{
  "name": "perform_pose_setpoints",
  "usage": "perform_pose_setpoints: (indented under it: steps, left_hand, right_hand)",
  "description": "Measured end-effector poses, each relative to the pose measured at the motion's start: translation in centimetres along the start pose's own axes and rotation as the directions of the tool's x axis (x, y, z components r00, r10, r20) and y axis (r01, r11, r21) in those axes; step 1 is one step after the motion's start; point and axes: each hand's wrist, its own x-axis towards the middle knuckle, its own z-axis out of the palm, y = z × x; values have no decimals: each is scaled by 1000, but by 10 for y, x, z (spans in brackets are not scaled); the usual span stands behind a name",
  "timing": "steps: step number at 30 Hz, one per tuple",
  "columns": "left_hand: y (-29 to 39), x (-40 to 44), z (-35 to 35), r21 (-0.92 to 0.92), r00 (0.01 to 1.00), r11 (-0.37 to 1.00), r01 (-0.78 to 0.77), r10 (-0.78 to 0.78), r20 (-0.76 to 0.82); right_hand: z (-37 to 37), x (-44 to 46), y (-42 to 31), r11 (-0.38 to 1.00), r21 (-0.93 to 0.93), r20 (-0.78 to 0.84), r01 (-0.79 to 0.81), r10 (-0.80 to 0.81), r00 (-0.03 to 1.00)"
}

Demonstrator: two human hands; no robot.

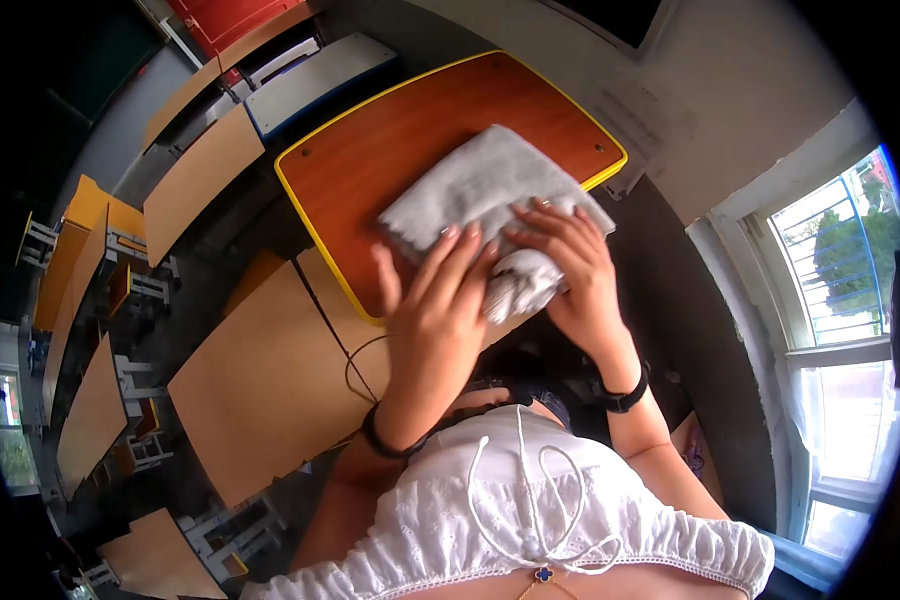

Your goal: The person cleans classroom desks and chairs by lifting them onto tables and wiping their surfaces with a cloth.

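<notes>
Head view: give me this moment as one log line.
left hand: on grey cloth | right hand: on grey cloth | grey cloth: far part spread, near part bunched between hands | support: yellow-edged desk

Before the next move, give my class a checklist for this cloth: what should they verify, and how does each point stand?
1. Left hand on the grey cloth: ok, fingertips rest on it.
2. Right hand on the cloth: ok, fingers lie across it.
3. Cloth fully on the desk: not ok, its right corner reaches past the yellow edging.
4. Cloth smooth throughout: not ok, a bunched part sits between the hands.
5. Right thumb's placement: cannot tell, it is hidden.
</notes>
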Motion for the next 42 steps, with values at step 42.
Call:
perform_pose_setpoints:
  steps: [42]
  left_hand:
    - [-68,242,64,-256,373,854,-454,443,815]
  right_hand:
    - [-17,100,200,905,-364,447,221,-39,894]
